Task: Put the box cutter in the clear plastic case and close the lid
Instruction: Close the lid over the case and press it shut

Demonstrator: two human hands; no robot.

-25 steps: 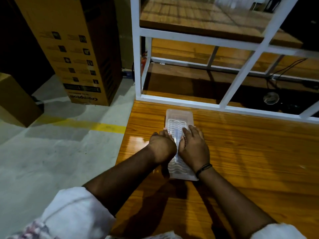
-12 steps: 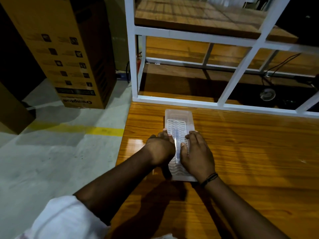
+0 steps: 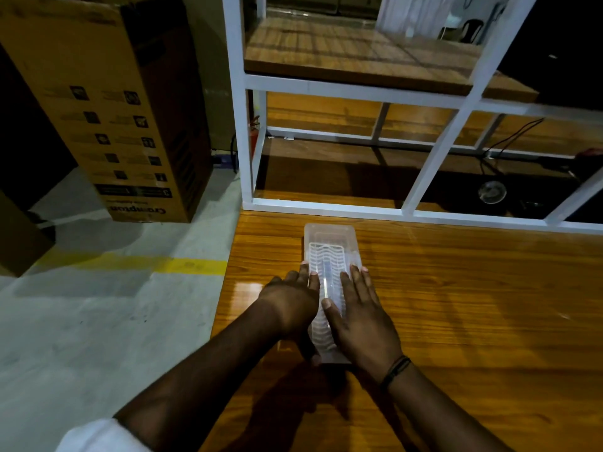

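Observation:
A long clear plastic case (image 3: 329,239) with a ribbed lid lies lengthwise on the wooden table (image 3: 456,305), near its left edge. The lid sits down on the case. Through the lid shows a faint long shape, which I cannot tell for sure is the box cutter. My left hand (image 3: 293,301) lies flat along the case's left side, fingers stretched forward, thumb by the near end. My right hand (image 3: 359,314) rests flat on the lid's right half, fingers spread. Both palms hide the near half of the case.
A white metal shelf frame (image 3: 329,208) with wooden boards stands at the table's far edge, just beyond the case. A tall cardboard box (image 3: 130,125) stands on the concrete floor to the left, behind a yellow floor line (image 3: 182,265). Cables and a small round object lie under the shelf at right.
Both hands had curled fingers on the middle of the lid; now the fingers are stretched out flat along it. The case has stayed in place.

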